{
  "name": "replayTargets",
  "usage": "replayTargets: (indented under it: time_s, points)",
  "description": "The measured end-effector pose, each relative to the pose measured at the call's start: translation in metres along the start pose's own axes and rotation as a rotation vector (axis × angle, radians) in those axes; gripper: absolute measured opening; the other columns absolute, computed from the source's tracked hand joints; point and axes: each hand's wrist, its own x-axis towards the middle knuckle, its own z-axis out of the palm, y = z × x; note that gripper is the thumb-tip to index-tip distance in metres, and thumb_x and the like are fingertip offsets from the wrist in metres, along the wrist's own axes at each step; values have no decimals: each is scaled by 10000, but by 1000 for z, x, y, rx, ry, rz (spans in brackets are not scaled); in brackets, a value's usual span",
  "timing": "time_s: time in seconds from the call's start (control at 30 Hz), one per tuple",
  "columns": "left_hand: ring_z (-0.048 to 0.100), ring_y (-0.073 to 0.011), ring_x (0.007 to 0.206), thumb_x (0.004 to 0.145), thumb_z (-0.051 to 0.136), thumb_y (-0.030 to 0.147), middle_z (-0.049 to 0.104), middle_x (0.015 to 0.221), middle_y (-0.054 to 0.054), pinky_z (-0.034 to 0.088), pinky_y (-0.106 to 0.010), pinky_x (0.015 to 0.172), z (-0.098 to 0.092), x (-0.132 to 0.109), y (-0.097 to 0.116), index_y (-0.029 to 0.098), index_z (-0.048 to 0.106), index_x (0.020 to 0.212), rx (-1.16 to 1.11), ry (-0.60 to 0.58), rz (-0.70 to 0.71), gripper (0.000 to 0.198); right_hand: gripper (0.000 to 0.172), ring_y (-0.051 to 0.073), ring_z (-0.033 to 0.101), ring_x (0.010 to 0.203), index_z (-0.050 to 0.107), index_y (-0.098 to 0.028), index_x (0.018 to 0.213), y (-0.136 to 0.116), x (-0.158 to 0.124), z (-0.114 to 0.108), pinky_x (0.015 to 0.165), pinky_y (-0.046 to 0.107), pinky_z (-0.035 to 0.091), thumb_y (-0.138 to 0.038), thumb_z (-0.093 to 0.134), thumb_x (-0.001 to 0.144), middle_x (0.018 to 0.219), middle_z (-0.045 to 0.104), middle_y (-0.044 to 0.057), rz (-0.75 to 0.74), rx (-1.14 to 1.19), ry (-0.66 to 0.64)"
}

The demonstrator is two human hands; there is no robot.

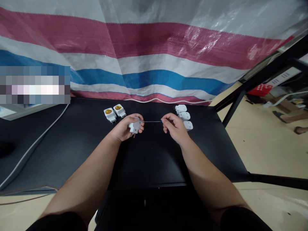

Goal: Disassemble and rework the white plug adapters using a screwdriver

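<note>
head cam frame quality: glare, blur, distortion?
Head view: glare on the striped sheet, strongest upper right; wide-angle stretch and smearing toward the right edge, around the red item; a left-side patch is pixelated; the black table is dim; the white plug in the left hand is soft in fine detail.

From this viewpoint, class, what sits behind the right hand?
Three white plugs on the black table. The right hand covers part of the nearest; any prongs there are hidden.

Striped plastic sheet (146, 78) behind black tabletop (72, 134)
A white cable (34, 144) curves at left; past the black metal frame (240, 92), red packaging (262, 89) and a person's feet (301, 130) show (blurred).
</note>
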Motion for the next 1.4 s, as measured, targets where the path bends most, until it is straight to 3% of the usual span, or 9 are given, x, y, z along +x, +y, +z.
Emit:
replayTargets:
  time_s: [0.7, 1.07, 1.4]
  points:
    - [726, -167, 619, 671, 839, 262, 728, 754, -60, 614, -223, 530, 1, 0, -1, 111, 731, 892, -77, -49, -28, 289, 281, 109, 569, 551, 644, -228, 934, 5, 1, 3, 554, 279, 448, -502, 688, 978, 690, 560, -46, -57, -28, 9]
    - [712, -167, 603, 651, 838, 272, 716, 738, -58, 610, -234, 528, 3, 0, -1, 107, 731, 876, -44, -13, -23, 299, 203, 115, 537, 539, 637, -227, 891, 0, 0, 0, 539, 282, 428, -408, 700, 961, 660, 540, -44, -65, -59, 37]
    - [713, -166, 606, 654, 832, 278, 723, 746, -65, 608, -238, 547, 4, 1, -3, 106, 723, 867, 25, 17, -57, 295, 117, 124, 560, 650, 659, -209, 887, -3, -3, -1, 632, 292, 460, -305, 682, 948, 768, 623, -7, -186, -169, 34]
